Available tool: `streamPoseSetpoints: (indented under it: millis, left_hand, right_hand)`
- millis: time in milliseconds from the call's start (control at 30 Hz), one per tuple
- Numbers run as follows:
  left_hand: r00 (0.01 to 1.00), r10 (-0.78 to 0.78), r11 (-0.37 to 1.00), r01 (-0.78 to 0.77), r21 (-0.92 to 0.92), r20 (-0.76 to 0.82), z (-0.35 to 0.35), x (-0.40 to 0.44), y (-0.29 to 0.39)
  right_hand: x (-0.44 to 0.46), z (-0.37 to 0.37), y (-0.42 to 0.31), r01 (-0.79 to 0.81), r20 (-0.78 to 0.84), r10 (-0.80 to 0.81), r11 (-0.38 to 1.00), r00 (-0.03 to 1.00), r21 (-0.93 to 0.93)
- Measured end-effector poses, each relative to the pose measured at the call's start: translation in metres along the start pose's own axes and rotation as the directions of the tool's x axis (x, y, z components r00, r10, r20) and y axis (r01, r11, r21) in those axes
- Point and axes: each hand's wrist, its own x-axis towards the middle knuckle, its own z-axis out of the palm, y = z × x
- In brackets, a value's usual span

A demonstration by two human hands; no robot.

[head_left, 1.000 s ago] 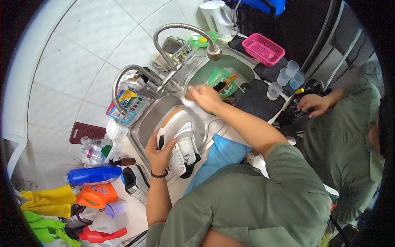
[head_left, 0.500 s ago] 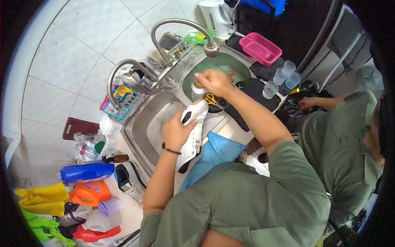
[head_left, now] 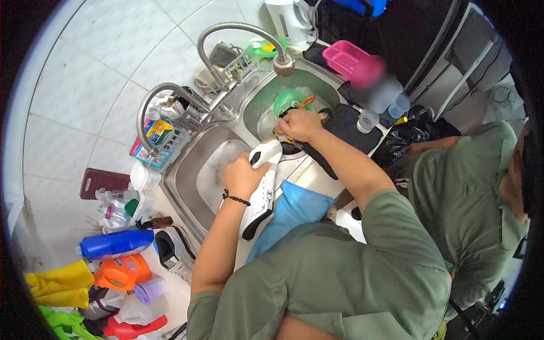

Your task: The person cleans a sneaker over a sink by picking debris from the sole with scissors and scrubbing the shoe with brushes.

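Note:
My left hand [head_left: 242,177] is wrapped round a white sneaker [head_left: 260,195] with black patches, held at a slant beside the left sink basin [head_left: 187,164]. My right hand [head_left: 301,125] is closed with its fingers pointing down, at the near edge of the right basin [head_left: 326,85]. Whatever it grips is hidden under the fingers. Yellow handles [head_left: 280,136] show partly beneath it. Just beyond, a green bowl [head_left: 285,98] sits in the right basin, with a wooden-handled brush [head_left: 306,102] at it. A blue cloth [head_left: 292,209] lies below the sneaker.
Two curved faucets [head_left: 283,65] arch over the basins. Another sneaker [head_left: 173,252], a blue bottle [head_left: 116,243] and an orange jug [head_left: 123,273] are at left. A pink basket [head_left: 344,58] and clear cups [head_left: 368,120] stand at right, near another person [head_left: 464,187].
My right hand has moved down from over the right basin to its near edge; the white-bristled brush it held is out of sight. My left hand still holds the sneaker. The view shifted slightly.

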Motion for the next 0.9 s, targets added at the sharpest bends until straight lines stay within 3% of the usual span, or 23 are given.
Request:
streamPoseSetpoints:
  millis: [33,133,167,233,267,300,367,433,467,500,567,600,700,733,833,867,900]
  left_hand:
    - [1.0,-0.004,1.0,0.004,0.009,-0.002,-0.001,-0.002,0.001]
    - [1.0,-0.014,0.999,0.013,0.041,0.026,-0.003,0.001,0.003]
    - [0.999,-0.021,0.998,0.018,0.054,0.044,-0.003,0.001,0.002]
    - [1.0,0.0,1.0,0.0,0.017,0.014,0.001,0.0,-0.002]
    - [1.0,0.009,1.0,-0.009,-0.005,-0.007,0.003,-0.001,-0.002]
    - [1.0,0.013,1.0,-0.013,-0.001,-0.012,0.004,-0.005,-0.004]
    - [0.999,0.034,0.999,-0.034,0.0,-0.038,0.002,-0.001,-0.001]
    - [1.0,-0.006,1.0,0.006,-0.011,-0.013,0.0,-0.001,0.001]
    - [1.0,-0.03,0.999,0.03,-0.015,0.004,-0.001,-0.003,0.001]
    - [0.999,-0.044,0.999,0.044,-0.018,0.008,-0.003,-0.005,0.004]
    - [0.997,-0.072,0.997,0.072,-0.025,0.009,-0.005,-0.008,0.01]
    - [0.998,-0.069,0.997,0.069,-0.046,-0.002,-0.003,-0.004,0.007]
    - [0.996,-0.088,0.987,0.084,-0.136,-0.027,0.008,0.002,-0.001]
    - [0.994,-0.102,0.981,0.096,-0.166,-0.029,0.007,0.001,-0.002]
    - [0.995,-0.096,0.98,0.096,-0.176,0.008,0.003,-0.003,-0.004]
    - [0.996,-0.09,0.98,0.089,-0.176,0.002,0.005,-0.002,-0.005]
    - [0.997,-0.083,0.981,0.08,-0.178,-0.006,0.005,0.0,-0.005]
  right_hand:
    - [0.003,-0.001,-0.002,-0.058,0.023,0.057,0.998,0.998,0.026]
    - [-0.018,-0.002,-0.059,0.209,-0.25,-0.145,0.945,0.957,0.251]
    - [-0.026,0.0,-0.062,0.311,-0.198,-0.272,0.928,0.942,0.203]
    - [-0.012,0.027,-0.013,0.223,-0.154,-0.184,0.931,0.971,0.291]
    - [-0.008,-0.002,-0.018,-0.047,0.075,0.037,0.989,0.997,0.138]
    - [0.007,0.008,-0.002,-0.037,0.034,0.038,0.999,0.999,-0.011]
    - [-0.008,-0.014,-0.041,0.359,-0.232,-0.303,0.897,0.924,0.257]
    - [-0.023,-0.011,-0.063,0.353,-0.066,-0.348,0.928,0.935,0.119]
    - [-0.021,0.016,-0.039,0.304,-0.153,-0.273,0.923,0.95,0.236]
    - [-0.013,0.009,-0.02,0.265,-0.087,-0.252,0.942,0.964,0.207]
    - [0.009,-0.017,-0.002,0.08,0.319,0.016,0.955,0.948,-0.285]
    - [0.014,0.001,0.011,0.093,0.176,-0.064,0.983,0.982,-0.161]
    - [-0.015,-0.009,-0.056,0.315,-0.082,-0.309,0.947,0.947,0.059]
    - [-0.018,-0.003,-0.058,0.412,-0.028,-0.414,0.893,0.91,0.18]
    - [0.014,0.008,0.01,0.195,0.224,-0.173,0.977,0.959,-0.081]
    - [0.013,-0.009,0.005,0.154,0.292,-0.073,0.951,0.954,-0.266]
    - [0.011,-0.016,-0.007,0.205,0.182,-0.177,0.967,0.967,-0.151]
